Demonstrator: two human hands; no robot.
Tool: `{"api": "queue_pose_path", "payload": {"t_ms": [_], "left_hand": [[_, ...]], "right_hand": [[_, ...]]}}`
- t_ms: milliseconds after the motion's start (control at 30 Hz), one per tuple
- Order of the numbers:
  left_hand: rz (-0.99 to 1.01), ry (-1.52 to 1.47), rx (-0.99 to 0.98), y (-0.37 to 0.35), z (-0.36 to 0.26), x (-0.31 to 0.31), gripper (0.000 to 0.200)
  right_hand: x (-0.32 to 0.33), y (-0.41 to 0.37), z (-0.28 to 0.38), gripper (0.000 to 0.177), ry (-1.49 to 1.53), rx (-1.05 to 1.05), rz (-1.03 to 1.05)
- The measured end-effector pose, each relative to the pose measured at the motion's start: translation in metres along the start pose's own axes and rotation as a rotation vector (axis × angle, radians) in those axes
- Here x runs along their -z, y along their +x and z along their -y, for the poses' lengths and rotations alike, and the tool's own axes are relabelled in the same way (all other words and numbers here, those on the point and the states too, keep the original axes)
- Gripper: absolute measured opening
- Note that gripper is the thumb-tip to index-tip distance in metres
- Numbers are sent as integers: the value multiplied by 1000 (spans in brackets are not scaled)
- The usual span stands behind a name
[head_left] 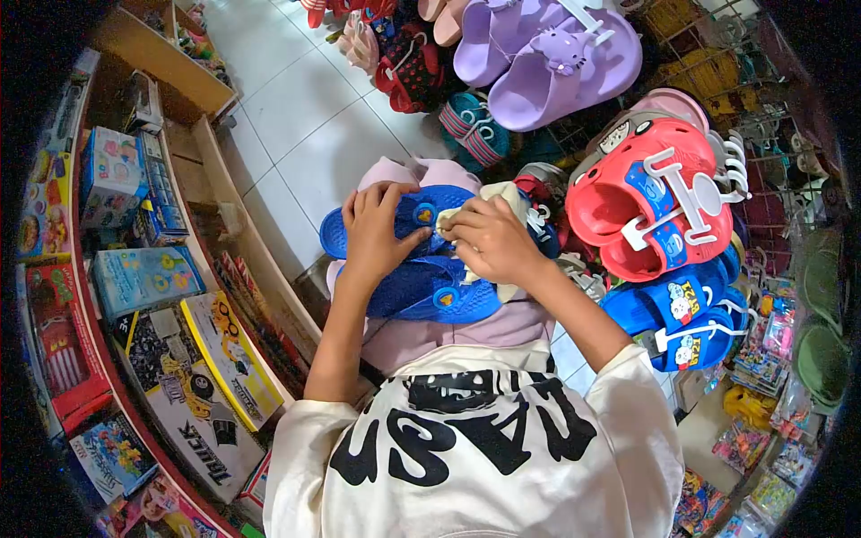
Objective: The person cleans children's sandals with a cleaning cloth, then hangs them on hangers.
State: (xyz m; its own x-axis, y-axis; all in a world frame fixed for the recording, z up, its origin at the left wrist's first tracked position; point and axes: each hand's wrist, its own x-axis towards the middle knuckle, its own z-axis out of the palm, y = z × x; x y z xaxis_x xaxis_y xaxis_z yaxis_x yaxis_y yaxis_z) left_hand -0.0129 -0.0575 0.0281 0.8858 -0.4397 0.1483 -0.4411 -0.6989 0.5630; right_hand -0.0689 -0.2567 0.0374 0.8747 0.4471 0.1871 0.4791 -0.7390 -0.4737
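A pair of blue sandals (pixel 439 291) with round yellow-and-blue badges lies across the person's lap, over pinkish clothing (pixel 484 330). My left hand (pixel 381 229) grips the upper sandal at its left part, fingers over the far edge and thumb on the strap side. Bunched in my right hand (pixel 489 235) is a cream cloth (pixel 509 199), its fingers pressed together on it against the sandals near the upper badge. Part of the cloth hangs below and behind that hand.
Shelves with boxed toys (pixel 193 394) stand at the left. Hanging footwear fills the right: purple sandals (pixel 560 63), red clogs (pixel 641 202) and blue slippers (pixel 682 314). White floor tiles (pixel 314 117) show ahead.
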Motion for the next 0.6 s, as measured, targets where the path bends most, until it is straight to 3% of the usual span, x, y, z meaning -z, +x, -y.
{"api": "queue_pose_path", "payload": {"t_ms": [67, 200, 300, 400, 467, 600], "left_hand": [[-79, -24, 13, 2, -1, 3, 50], [-146, 63, 2, -11, -9, 13, 48], [-11, 211, -38, -29, -14, 22, 57], [134, 293, -50, -43, -7, 15, 67], [130, 286, -49, -45, -6, 15, 67], [137, 283, -57, -43, -2, 13, 68]], "right_hand": [[8, 6, -1, 20, -12, -25, -1], [18, 28, 1, 20, 44, 93, -279], [-7, 32, 6, 20, -83, 181, -198], [-10, 24, -3, 20, -53, 37, 14], [4, 24, -14, 22, -62, -64, 121], [13, 29, -6, 25, 132, -5, -129]]}}
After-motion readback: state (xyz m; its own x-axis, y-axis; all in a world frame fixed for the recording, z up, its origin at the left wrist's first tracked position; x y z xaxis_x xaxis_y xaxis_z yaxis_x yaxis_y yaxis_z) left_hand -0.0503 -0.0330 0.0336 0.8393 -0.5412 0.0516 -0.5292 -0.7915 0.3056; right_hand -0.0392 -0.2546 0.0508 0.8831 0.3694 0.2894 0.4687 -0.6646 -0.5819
